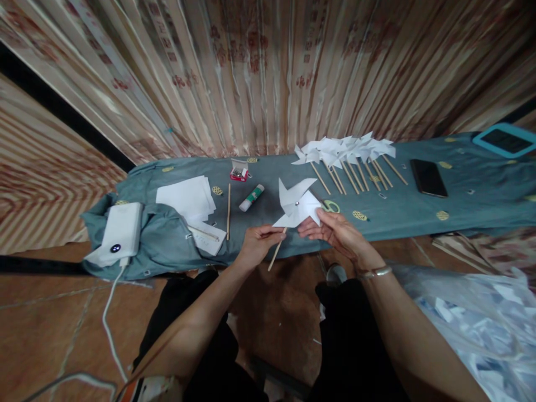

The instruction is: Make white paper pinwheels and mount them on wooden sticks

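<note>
A white paper pinwheel point(293, 200) with a pin at its centre is held up in front of me on a wooden stick point(274, 255). My left hand point(260, 243) pinches that stick just below the paper blades. Against the pinwheel's right blade, my right hand point(337, 231) closes its thumb over the paper, with the fingers beneath. Behind the right hand shows a green scissors handle point(332, 206); its blades are hidden. A glue stick point(252, 197) lies left of the pinwheel, and a loose wooden stick point(228, 212) rests farther left.
Several finished pinwheels point(347, 151) line the table's back. A red pin box point(239, 171) stands open. White paper sheets point(186, 198), a white power bank point(122, 231) with cable, a phone point(428, 177) and a blue-framed tablet point(505, 139) lie around. A plastic bag point(481, 329) sits at right.
</note>
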The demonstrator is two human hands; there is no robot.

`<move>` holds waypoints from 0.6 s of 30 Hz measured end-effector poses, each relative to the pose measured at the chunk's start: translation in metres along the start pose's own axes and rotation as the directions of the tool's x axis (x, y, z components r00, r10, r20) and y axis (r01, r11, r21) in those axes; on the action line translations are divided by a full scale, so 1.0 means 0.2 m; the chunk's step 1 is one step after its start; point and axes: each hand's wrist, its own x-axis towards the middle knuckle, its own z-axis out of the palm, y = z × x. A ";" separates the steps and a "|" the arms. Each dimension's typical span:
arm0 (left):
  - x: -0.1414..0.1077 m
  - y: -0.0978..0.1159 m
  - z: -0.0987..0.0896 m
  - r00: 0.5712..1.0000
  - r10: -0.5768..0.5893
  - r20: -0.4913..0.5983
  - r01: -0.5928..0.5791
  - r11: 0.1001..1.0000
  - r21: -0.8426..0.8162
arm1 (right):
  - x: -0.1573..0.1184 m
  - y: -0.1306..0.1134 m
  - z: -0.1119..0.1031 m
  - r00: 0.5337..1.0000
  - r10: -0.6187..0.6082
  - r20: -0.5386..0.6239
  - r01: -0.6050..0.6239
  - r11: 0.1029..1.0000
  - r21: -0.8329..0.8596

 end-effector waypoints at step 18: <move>0.00 0.01 -0.01 0.999 0.016 -0.030 -0.017 0.999 -0.028 | 0.01 0.06 0.09 0.982 0.053 0.183 -0.038 0.996 -0.082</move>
